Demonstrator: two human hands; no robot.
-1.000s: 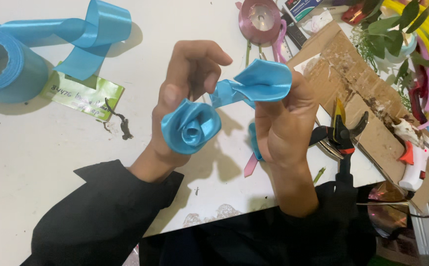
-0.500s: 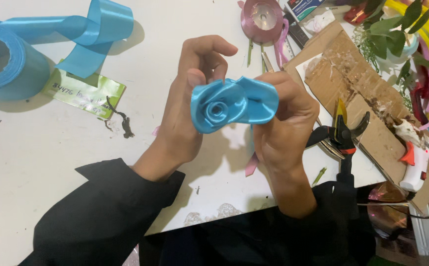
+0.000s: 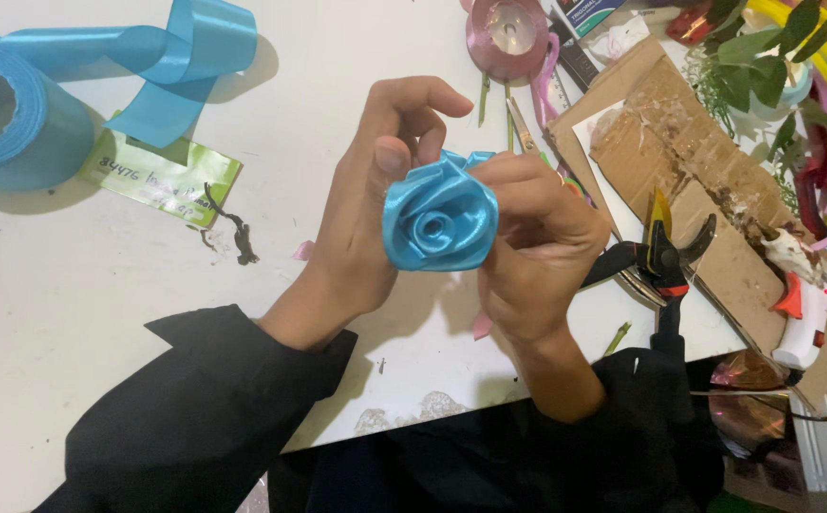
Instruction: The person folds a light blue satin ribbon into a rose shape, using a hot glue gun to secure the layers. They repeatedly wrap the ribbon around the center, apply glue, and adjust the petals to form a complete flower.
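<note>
**Both hands on the ribbon rose, above the table**

You hold a rolled rose of shiny sky-blue satin ribbon (image 3: 439,223) between both hands, lifted over the white table (image 3: 81,285). Your left hand (image 3: 371,218) sits on the rose's left side: thumb pressed against its upper left edge, other fingers curled up and behind it. Your right hand (image 3: 537,252) closes on the right side, fingers wrapped over the top right petals, a ribbon end poking out just above them. So the rose is pinched between the two hands, its spiral centre facing up at you, both grips closed on it.

Far left of the table lies a big spool of the same blue ribbon (image 3: 5,123), a loose length trailing right, touching a green paper label (image 3: 162,176). Top centre is a small pink ribbon spool (image 3: 508,38). Right of your right hand: black-handled cutters with an orange latch (image 3: 665,261) on a sheet of brown cardboard (image 3: 679,161), and a white glue gun (image 3: 808,309) near the cardboard's lower right edge.
</note>
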